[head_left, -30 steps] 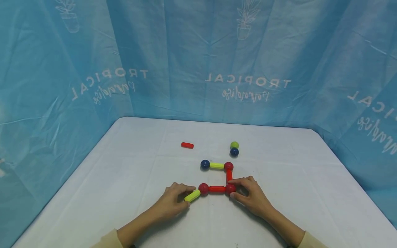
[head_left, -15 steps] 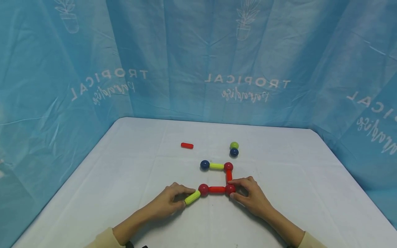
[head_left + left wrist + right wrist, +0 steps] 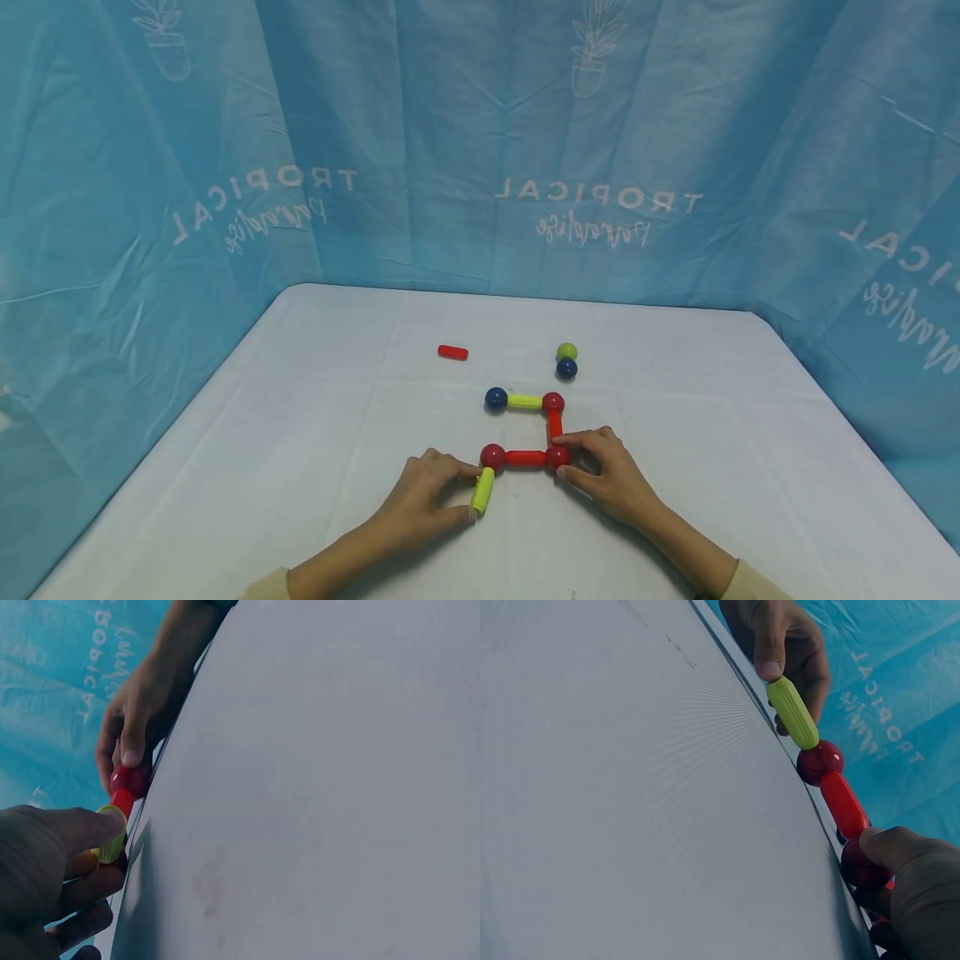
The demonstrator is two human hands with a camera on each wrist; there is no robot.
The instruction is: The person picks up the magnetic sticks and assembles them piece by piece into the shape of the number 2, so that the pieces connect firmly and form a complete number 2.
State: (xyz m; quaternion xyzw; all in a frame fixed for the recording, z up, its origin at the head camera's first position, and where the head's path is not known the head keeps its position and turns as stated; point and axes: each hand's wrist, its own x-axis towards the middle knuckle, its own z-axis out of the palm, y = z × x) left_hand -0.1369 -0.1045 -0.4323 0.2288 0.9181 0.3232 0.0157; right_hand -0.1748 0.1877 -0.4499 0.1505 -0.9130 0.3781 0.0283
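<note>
A joined chain of magnetic balls and rods lies on the white table. My left hand point(image 3: 423, 504) holds a yellow-green rod point(image 3: 483, 491) between thumb and index finger; its far end meets a red ball point(image 3: 492, 457). From that ball a red rod point(image 3: 525, 458) runs right to another red ball point(image 3: 557, 457), which my right hand point(image 3: 611, 475) grips with thumb and index finger. Beyond it, a second red rod point(image 3: 554, 425) leads to a far red ball point(image 3: 552, 403). There a yellow-green rod point(image 3: 524, 402) and a dark blue ball point(image 3: 496, 399) extend left.
Apart from the chain, a loose red rod point(image 3: 452, 352) lies farther back. A green ball point(image 3: 567, 350) and a dark blue ball point(image 3: 567, 368) sit close together at the back, right of centre. A blue printed curtain point(image 3: 465, 150) stands behind the white table point(image 3: 322, 350).
The near yellow-green rod has swung around the left red ball, from slanting left to pointing almost straight toward the person. My left hand has shifted right with it; the right hand stays put.
</note>
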